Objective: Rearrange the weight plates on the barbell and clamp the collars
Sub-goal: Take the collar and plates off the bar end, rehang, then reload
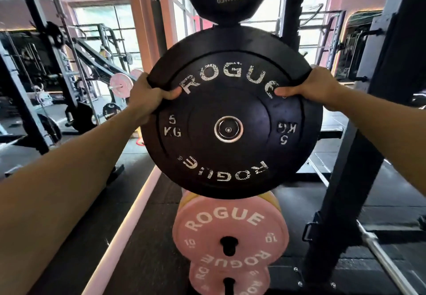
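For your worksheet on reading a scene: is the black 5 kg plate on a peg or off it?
On: a round metal end fills the black 5 kg plate's centre hole.

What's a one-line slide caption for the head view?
Both hands, left hand and right hand, grip a black 5 kg Rogue plate on a peg above pink Rogue plates.

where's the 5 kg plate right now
Centre of the head view: the black 5 kg plate is gripped at its upper edge by the left hand and right hand, above the pink plate.
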